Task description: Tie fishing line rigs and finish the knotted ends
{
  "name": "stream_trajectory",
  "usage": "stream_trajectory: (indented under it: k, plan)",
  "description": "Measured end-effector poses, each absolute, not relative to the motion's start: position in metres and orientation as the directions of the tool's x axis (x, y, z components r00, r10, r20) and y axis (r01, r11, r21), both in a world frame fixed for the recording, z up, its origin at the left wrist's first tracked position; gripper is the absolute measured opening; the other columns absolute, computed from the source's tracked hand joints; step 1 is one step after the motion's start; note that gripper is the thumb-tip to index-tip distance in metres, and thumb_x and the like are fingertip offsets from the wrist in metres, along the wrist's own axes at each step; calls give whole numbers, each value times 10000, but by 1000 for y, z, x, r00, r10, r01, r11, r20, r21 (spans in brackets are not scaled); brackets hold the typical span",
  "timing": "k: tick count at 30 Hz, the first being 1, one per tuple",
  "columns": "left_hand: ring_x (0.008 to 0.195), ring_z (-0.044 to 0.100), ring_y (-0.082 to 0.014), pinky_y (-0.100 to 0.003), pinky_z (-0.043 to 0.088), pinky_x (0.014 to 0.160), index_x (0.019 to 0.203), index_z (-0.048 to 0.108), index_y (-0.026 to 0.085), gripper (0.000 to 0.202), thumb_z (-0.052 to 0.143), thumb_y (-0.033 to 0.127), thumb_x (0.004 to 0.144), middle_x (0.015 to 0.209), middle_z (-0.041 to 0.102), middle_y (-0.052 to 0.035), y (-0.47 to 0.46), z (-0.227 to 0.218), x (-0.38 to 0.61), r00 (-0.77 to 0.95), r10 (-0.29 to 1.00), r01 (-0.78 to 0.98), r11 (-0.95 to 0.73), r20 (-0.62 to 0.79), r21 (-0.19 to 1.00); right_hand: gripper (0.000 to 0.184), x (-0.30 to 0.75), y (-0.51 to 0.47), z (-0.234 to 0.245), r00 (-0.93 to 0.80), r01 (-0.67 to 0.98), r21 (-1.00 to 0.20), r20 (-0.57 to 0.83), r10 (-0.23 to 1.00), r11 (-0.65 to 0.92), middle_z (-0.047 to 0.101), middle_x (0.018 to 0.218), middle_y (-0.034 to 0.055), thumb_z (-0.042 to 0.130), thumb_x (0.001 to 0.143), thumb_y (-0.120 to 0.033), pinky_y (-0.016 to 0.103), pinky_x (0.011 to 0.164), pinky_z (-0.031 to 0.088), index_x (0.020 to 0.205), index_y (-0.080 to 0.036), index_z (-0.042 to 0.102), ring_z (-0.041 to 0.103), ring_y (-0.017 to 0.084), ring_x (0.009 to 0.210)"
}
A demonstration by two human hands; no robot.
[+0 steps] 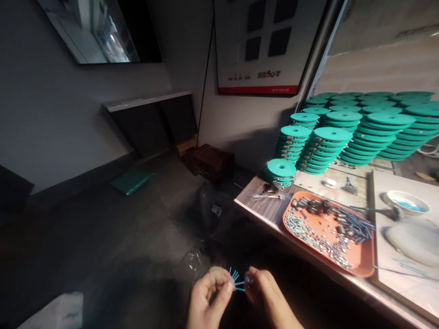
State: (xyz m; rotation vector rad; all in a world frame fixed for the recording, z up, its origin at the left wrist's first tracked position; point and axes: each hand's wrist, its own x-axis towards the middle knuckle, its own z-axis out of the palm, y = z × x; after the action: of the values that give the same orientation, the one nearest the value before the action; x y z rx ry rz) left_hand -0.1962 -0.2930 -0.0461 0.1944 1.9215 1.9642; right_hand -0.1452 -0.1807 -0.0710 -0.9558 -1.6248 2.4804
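Observation:
My left hand (206, 299) is low in the view, its fingertips pinched on a small fan of thin blue pins (236, 278) that stick up and to the right. My right hand (265, 297) is beside it, fingers closed on a tiny dark metal part (247, 278) that touches the tips of the blue pins. Both hands hover over the dark floor, left of the workbench (260, 208).
An orange tray (363, 260) on the bench holds several small metal pins and blue-ended pieces. Behind it stand several stacks of teal discs (329, 141). A white bowl (408, 201) with blue liquid sits at right. A dark bag (216, 210) and a brown box (211, 162) lie on the floor.

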Motion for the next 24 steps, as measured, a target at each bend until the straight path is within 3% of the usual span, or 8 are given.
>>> stream_trajectory:
  k: [8,18,22,24]
  plan:
    - [653,564,-153,-207,440,639,617,649,152,235,692,383,622,645,620,-22,-293,-48,-197,-914,362,-186,25,-182,982,497,-143,-189,-82,-739,298,-844,-500,452,-446,422,507,-28,513,628,-666,249,545,336,508,-192,424,394,125,534]
    - [661,561,-157,-218,438,655,616,662,157,238,707,390,605,640,620,-18,-293,-45,-196,-908,365,-211,24,-205,977,538,-141,-188,-89,-782,277,-880,-439,442,-385,429,516,-25,451,628,-723,253,500,292,560,-189,452,370,121,518]
    - [621,541,-137,-206,427,608,619,657,149,242,717,382,594,621,614,-16,-295,-45,-198,-884,397,-260,22,-247,965,545,-146,-182,-83,-838,304,-891,-419,349,-338,323,434,-50,425,650,-712,253,471,261,466,-201,395,290,100,453]
    - [607,529,-130,-206,421,602,612,654,145,244,715,381,596,605,608,-14,-296,-45,-199,-852,445,-302,14,-277,953,549,-146,-180,-80,-840,309,-897,-413,352,-315,335,441,-41,424,654,-704,251,480,280,438,-201,392,318,109,469]
